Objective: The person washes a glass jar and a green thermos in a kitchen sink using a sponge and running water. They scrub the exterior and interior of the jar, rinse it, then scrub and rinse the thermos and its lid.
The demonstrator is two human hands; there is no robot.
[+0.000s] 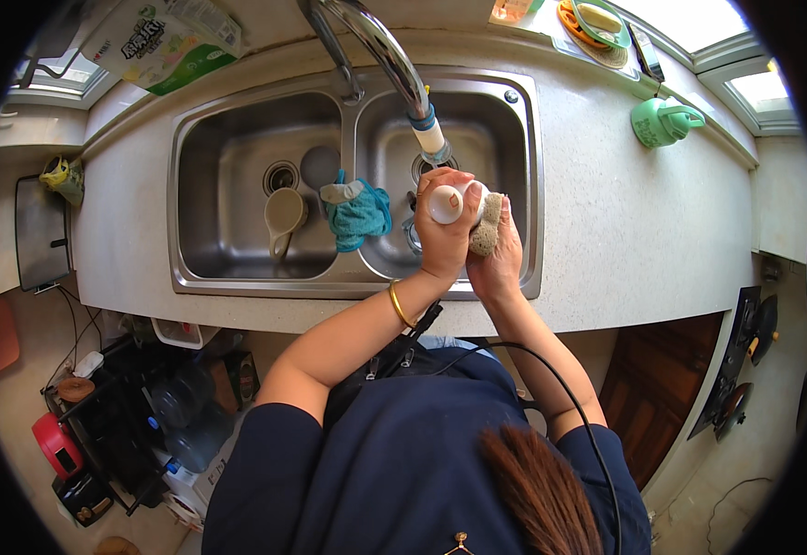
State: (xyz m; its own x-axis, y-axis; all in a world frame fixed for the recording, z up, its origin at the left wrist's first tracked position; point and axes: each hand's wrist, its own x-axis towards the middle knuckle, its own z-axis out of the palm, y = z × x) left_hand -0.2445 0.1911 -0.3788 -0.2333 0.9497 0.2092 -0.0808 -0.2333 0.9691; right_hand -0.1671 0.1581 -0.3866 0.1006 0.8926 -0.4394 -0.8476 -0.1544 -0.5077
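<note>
Over the right basin of a stainless steel double sink [438, 72], my left hand [443, 239] grips a small white vessel [443, 206]. Its round end faces up and bears a small brown mark; the rest is partly hidden by my fingers. My right hand [507, 253] presses a beige porous sponge [485, 236] against the vessel's right side. Just above my left fingers is the filter nozzle [431, 137] of a chrome tap [393, 52]. Partly hidden beside my left hand, a clear, shiny item [412, 236] lies in the basin.
A teal cloth [358, 215] hangs over the sink divider. In the left basin are a cream-coloured dipper [284, 214] and a grey round disc [320, 166]. A green watering can [662, 123] stands on the right counter. A paper towel pack [167, 48] sits at the back left.
</note>
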